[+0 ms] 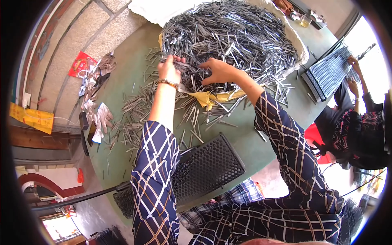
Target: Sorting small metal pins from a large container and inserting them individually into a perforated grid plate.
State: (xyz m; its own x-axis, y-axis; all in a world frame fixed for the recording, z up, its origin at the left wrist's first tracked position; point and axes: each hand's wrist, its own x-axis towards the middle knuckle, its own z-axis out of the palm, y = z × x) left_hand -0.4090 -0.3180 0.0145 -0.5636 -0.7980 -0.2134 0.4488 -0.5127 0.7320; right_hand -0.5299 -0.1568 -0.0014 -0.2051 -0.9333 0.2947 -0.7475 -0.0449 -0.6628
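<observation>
A big heap of thin dark metal strips [232, 36] fills a white-lined sack with a yellow edge [203, 99]. At its near left edge my left hand [170, 68] is turned palm up, its fingers curled round a small bunch of strips. My right hand [222, 72] reaches over the near side of the heap, thumb and fingers apart in a curve. Dark strips show in the gap, and its farther fingers are partly hidden. Below my hands, a black perforated rack [212, 163] with rows of round holes lies at the table's near edge, partly covered by my left sleeve.
Loose strips [139, 102] are scattered over the green table [255, 153]. Used gloves [102, 118] and a red packet [81, 64] lie at the left. At the right, another person's hands [354, 73] are at a second perforated rack [328, 71]. A cup [305, 21] stands far right.
</observation>
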